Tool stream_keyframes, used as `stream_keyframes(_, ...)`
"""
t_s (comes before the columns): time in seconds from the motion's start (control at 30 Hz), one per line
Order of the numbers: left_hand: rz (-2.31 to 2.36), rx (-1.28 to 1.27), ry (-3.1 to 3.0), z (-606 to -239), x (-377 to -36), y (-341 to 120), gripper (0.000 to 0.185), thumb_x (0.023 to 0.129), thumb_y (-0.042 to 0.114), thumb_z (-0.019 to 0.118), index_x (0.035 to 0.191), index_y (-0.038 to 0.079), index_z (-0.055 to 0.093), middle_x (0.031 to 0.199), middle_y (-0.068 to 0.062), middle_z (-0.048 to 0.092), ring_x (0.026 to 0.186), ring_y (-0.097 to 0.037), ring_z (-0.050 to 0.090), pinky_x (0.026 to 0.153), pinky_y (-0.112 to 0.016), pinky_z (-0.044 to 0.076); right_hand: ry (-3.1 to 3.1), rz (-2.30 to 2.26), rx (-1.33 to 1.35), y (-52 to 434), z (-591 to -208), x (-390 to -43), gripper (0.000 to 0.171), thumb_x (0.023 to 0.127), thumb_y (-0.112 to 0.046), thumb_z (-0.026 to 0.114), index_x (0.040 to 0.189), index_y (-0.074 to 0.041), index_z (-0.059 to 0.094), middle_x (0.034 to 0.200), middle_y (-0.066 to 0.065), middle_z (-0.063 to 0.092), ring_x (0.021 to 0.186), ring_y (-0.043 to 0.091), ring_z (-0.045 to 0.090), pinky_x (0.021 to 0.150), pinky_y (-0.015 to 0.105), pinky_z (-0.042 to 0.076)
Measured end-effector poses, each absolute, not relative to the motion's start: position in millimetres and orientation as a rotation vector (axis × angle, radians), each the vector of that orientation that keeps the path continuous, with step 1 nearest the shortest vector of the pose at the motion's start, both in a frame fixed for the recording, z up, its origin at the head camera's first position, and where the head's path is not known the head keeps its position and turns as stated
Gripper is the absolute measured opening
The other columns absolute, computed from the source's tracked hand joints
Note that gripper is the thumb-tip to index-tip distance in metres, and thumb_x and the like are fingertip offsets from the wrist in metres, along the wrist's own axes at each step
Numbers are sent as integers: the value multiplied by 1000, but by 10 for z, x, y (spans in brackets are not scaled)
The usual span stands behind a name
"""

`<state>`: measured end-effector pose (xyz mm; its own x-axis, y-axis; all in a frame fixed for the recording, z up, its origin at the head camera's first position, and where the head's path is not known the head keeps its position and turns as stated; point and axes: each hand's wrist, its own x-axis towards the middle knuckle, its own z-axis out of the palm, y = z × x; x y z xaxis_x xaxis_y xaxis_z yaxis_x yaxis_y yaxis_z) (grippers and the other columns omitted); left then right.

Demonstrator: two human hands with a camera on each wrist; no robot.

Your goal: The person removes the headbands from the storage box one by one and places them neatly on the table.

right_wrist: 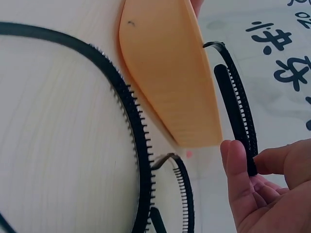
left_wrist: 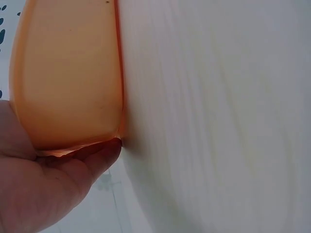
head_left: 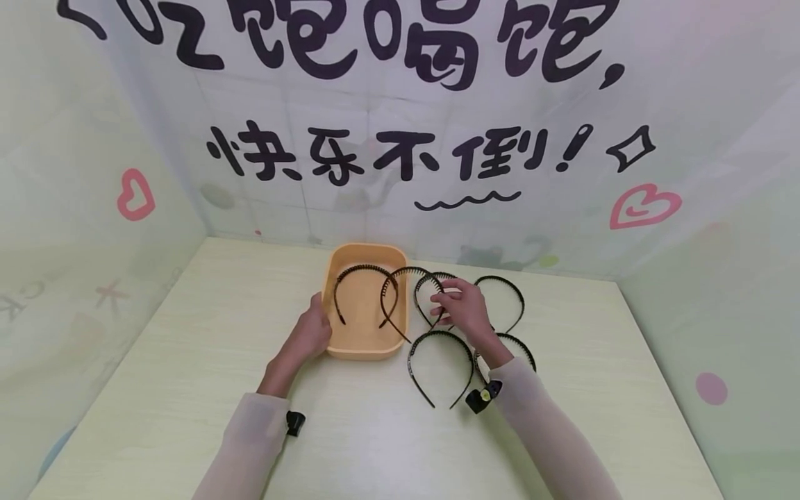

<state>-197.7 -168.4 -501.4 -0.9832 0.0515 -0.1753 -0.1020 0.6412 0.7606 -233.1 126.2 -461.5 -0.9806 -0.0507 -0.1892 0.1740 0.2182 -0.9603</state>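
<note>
An orange tray (head_left: 364,351) sits mid-table with one black toothed headband (head_left: 350,274) lying inside it. A second headband (head_left: 392,295) lies across the tray's right rim. My left hand (head_left: 310,333) holds the tray's near-left corner; in the left wrist view the left hand (left_wrist: 48,184) presses against the tray wall (left_wrist: 68,73). To the tray's right, my right hand (head_left: 439,300) pinches a third headband (head_left: 425,281). In the right wrist view the right hand (right_wrist: 250,162) pinches this headband (right_wrist: 238,107) between thumb and fingers, beside the tray (right_wrist: 170,73).
Three more black headbands lie on the pale wooden table: a far headband (head_left: 506,288), a near headband (head_left: 437,340) and a right-hand headband (head_left: 521,347) partly under my forearm. Printed curtain walls close in the table at the back and both sides.
</note>
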Motion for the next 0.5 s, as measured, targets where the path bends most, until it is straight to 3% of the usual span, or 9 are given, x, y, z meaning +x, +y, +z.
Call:
stream_keyframes(0.1, 1267, -34, 2677, -5012, -1972, -1688, 56, 101, -1, 25, 153, -7, 5, 134, -41, 48, 88, -29, 63, 61, -31, 49, 2314, -1841, 150, 1332, -4626, -2349, 35, 98, -5, 59, 133, 0, 56, 113, 29, 68, 76, 26, 73, 68, 45, 59)
stream_keyframes(0.23, 1275, -28, 2672, -5019, -1973, -1694, 56, 101, -1, 25, 153, -7, 4, 134, -41, 48, 87, -29, 62, 60, -31, 48, 2336, -1819, 176, 1426, -4647, -2376, 37, 98, -6, 59, 134, 0, 55, 114, 27, 69, 72, 20, 73, 62, 38, 59)
stream_keyframes(0.5, 1288, -33, 2668, -5012, -1982, -1698, 56, 101, -1, 26, 153, -7, 6, 128, -39, 52, 79, -26, 61, 55, -30, 45, 2328, -1804, 193, 1611, -4694, -2381, 37, 99, -8, 57, 134, 2, 52, 115, 28, 68, 71, 17, 72, 62, 34, 58)
